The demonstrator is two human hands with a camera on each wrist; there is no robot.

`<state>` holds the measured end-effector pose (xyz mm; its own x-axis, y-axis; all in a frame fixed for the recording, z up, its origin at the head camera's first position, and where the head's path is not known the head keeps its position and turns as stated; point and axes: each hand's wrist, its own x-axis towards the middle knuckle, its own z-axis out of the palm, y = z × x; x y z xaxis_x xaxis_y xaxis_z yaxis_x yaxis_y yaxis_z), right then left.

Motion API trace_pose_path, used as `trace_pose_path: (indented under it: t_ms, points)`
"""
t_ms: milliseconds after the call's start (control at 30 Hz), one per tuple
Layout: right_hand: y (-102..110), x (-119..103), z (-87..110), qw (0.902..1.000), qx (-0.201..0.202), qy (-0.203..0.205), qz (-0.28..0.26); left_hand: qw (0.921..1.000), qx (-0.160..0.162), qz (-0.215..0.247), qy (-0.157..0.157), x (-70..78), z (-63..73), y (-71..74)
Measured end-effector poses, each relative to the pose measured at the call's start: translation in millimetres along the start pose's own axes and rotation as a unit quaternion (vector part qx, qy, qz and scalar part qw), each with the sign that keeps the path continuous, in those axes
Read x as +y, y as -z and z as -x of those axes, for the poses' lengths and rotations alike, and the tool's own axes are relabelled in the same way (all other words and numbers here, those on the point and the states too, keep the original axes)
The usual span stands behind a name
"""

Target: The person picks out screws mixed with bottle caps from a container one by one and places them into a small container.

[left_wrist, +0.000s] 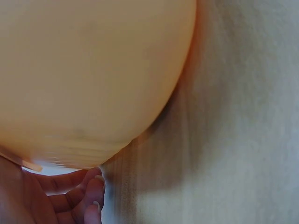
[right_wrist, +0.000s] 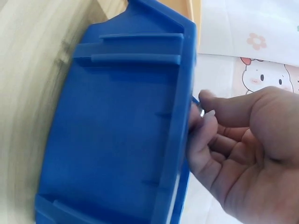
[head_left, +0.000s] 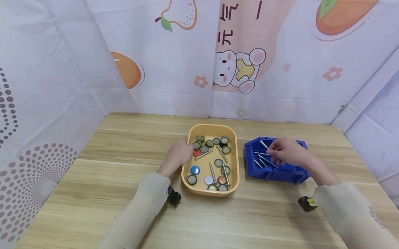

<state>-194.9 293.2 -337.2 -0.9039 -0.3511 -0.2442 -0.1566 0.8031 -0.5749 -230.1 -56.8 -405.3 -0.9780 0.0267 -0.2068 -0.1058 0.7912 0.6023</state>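
Observation:
A pale orange tray [head_left: 214, 131] holds several crown bottle caps [head_left: 195, 170] and several metal bolts [head_left: 212, 172]. My left hand [head_left: 179, 154] grips the tray's left rim, and in the left wrist view its fingers [left_wrist: 70, 198] curl against the outer wall. To the right stands a blue plastic bin [head_left: 258, 172] with several more bolts [head_left: 266, 161] lying inside. Over that bin my right hand [head_left: 290, 154] pinches one bolt [head_left: 264, 144] between thumb and fingertips, its head pointing up and left. In the right wrist view the bin's side wall [right_wrist: 112, 135] hides most of that bolt.
Both containers stand on a wood-grain table [head_left: 136, 148], with a narrow gap between them. A printed curtain [head_left: 175, 65] hangs behind the table's far edge, and another white cloth [head_left: 48, 97] hangs on the left.

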Motion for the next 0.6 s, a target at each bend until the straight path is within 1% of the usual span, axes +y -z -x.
trace_pose_path:
  t_ms: [200,300,433,600]
  points:
    - [-6.6,-2.0,-2.9,0.9991,-0.011,-0.022,0.036,0.9999,0.005,-0.008,-0.006,0.1,1.1,-0.1]
    - [-7.9,-3.6,-3.2,0.9985,-0.013,-0.023,0.048,1.0,0.002,-0.004,-0.005,-0.1,0.7,-0.8]
    - [-6.1,-8.2,-3.2,0.9989,-0.009,-0.021,0.041,1.0,0.002,-0.001,-0.005,-0.5,-0.2,-1.4]
    - [-2.5,-16.1,-5.4,0.9995,0.014,-0.01,0.026,0.9999,0.008,-0.003,-0.007,-0.8,-1.0,-1.4]
